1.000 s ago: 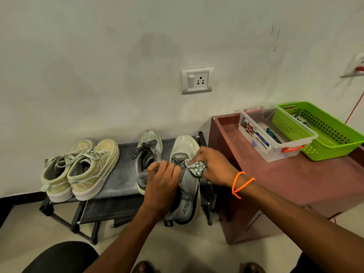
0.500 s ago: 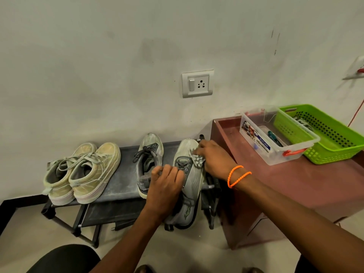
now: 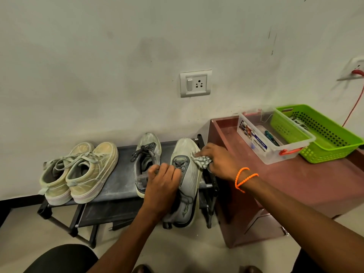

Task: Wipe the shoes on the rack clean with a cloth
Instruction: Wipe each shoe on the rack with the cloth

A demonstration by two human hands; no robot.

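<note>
The grey sneaker [image 3: 186, 174], at the right end of the rack [image 3: 122, 174], was steadied by the left hand [image 3: 160, 184], which gripped its collar. A checked cloth [image 3: 201, 160] was pinched by the right hand [image 3: 218, 160] against the toe side. Wiping was in hand; next, strokes toward the heel seemed needed.

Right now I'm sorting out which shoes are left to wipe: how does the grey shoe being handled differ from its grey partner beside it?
The handled grey shoe is gripped by the left hand and overhangs the rack; its partner sits untouched on the shelf. The right hand presses a cloth to the handled shoe's toe; nothing touches the partner's toe. Both are grey, dusty, dark-laced.
</note>
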